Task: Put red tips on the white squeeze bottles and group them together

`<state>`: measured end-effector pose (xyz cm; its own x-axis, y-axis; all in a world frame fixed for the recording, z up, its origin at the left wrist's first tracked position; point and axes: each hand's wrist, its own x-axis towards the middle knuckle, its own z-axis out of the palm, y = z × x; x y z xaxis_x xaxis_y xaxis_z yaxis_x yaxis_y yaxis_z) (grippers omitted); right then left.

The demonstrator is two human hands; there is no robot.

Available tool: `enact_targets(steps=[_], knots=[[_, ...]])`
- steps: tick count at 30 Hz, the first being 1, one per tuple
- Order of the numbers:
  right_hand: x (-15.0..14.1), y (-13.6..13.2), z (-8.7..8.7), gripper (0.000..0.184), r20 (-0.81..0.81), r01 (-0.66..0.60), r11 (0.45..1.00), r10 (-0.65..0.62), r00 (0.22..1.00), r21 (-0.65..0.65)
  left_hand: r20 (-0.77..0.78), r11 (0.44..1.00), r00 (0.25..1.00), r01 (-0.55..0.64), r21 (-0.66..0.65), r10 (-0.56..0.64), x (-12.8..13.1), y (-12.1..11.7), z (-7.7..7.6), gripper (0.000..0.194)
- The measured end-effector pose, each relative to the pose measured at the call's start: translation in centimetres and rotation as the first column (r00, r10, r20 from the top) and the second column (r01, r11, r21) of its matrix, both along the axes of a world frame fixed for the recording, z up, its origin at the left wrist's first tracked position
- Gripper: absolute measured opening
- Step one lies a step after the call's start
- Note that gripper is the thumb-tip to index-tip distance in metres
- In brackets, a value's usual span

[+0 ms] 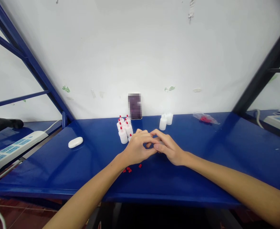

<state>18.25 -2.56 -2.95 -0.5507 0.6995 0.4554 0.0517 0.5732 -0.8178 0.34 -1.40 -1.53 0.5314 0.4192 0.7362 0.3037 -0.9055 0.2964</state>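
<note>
Over the middle of the blue table (189, 187), my left hand (140, 146) and my right hand (169, 149) meet fingertip to fingertip. Both are closed, thumbs and fingers pinched in. A small pale patch shows between the fingers, but what it belongs to is hidden. Just behind my left hand stands a group of white squeeze bottles (123, 136) with red tips, one partly covered by the hand. Several loose red caps (129, 170) lie on the near side of my left wrist. Beyond my right hand stand a few white bottles (163, 123) without red tips.
A phone (135, 108) leans against the white wall. At the back right lies a clear bag (205, 118) with red pieces inside. To the left are a white earbud case (75, 142) and a power strip (16, 149). Blue metal posts (32, 65) rise at the side.
</note>
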Motion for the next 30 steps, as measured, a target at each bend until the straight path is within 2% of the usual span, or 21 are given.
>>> enact_targets(steps=[3,8,13,15,18,20,22,25,30], knots=[[0.1,0.0,0.0,0.025,-0.034,-0.043,0.998,0.042,0.999,-0.053,0.064,0.998,0.998,0.025,-0.051,-0.021,0.3,0.0,-0.4,0.008],[0.1,0.0,-0.4,0.025,-0.046,-0.030,0.997,0.026,0.999,-0.075,0.095,0.993,0.994,0.071,-0.091,-0.062,0.5,-0.3,-0.8,0.013],[-0.4,0.3,-0.7,0.028,-0.141,-0.051,0.990,0.033,0.989,-0.130,0.051,0.999,0.997,0.050,0.006,-0.050,0.2,0.0,-0.5,0.015],[-0.4,0.5,-0.7,0.030,-0.175,-0.028,0.986,-0.001,0.985,-0.162,0.065,0.997,0.998,-0.008,0.079,0.003,-0.7,0.6,0.0,0.014],[-0.3,0.9,-0.7,0.029,-0.187,0.061,0.976,-0.100,0.977,-0.208,0.062,0.959,0.980,-0.199,0.202,0.190,-3.1,2.0,1.1,0.013],[-0.2,1.0,-0.7,0.025,-0.181,0.113,0.961,-0.162,0.970,-0.253,-0.017,0.906,0.942,-0.316,0.280,0.334,-5.0,3.0,1.7,0.015],[-0.2,1.0,-0.6,0.022,-0.175,0.136,0.949,-0.190,0.966,-0.284,-0.131,0.875,0.896,-0.368,0.316,0.424,-6.5,3.8,2.0,0.018],[-0.2,0.9,-0.5,0.021,-0.177,0.136,0.951,-0.189,0.966,-0.276,-0.263,0.866,0.841,-0.389,0.313,0.473,-7.7,4.5,1.9,0.020],[-0.3,0.9,-0.5,0.020,-0.173,0.143,0.953,-0.193,0.966,-0.266,-0.344,0.866,0.799,-0.415,0.279,0.494,-7.8,4.6,1.5,0.025]])
